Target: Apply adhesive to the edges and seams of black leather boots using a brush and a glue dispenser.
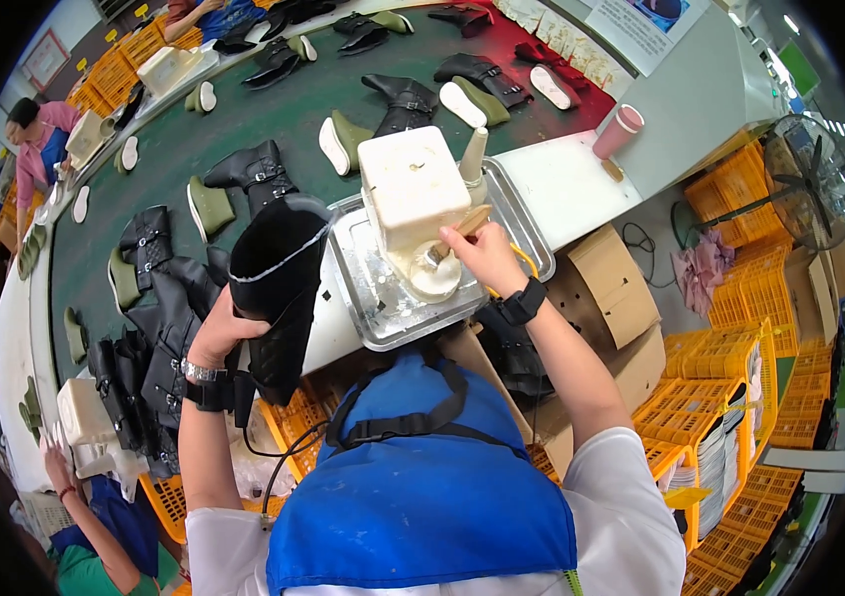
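Observation:
My left hand [220,332] is wrapped round a black boot [279,243], whose wide pale-edged opening faces up beside the metal tray [375,330]. Pinched in my right hand [490,260] is a brush [478,216] with a wooden handle. Its tip is down in the opening of a round, cream-coated pot [434,282]; the bristles are hidden. The pot sits in the tray against a boxy cream container [413,184]. A cream cone-topped bottle [474,159] stands at the tray's far right corner.
On the green belt [274,109] lie several black boots [254,175] and olive-sided soles [209,207]. More black boots [149,382] are heaped left of my arm. A pink cup [619,131] stands right. Cardboard boxes [616,288] and orange crates [701,348] sit below; co-workers [105,541] are at left.

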`<state>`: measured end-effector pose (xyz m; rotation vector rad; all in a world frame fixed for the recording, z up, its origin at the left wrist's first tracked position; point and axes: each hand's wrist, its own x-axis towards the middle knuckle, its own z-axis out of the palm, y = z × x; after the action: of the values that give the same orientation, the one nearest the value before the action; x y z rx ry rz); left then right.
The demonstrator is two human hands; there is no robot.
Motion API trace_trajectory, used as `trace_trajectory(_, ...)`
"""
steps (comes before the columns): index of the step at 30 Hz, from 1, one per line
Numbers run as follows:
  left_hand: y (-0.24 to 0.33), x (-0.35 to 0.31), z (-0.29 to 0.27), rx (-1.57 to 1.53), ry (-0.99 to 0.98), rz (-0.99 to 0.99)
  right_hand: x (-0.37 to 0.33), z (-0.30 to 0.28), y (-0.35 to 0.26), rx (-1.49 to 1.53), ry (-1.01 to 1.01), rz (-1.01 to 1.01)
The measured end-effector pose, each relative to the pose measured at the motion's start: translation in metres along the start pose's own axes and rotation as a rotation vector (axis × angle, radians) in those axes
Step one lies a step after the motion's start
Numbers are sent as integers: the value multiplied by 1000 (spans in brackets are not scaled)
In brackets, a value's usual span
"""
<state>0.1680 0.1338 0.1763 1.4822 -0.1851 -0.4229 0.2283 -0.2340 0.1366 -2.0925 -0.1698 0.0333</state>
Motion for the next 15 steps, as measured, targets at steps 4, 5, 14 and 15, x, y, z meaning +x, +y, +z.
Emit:
trace_trajectory(4, -42, -6, -29, -255, -120, -124, -5, 4, -4, 315, 136, 13)
trace_trajectory(5, -60, -5, -38, -215, -183, -136, -4, -1, -20, 386, 119, 47)
trace_trajectory(14, -41, -1, -3, -398, -510, -351, -12, -21, -142, 544, -315, -173)
trace_trajectory(15, -40, 0, -1, -404, -528, -355, -17, -18, -151, 503, -383, -225)
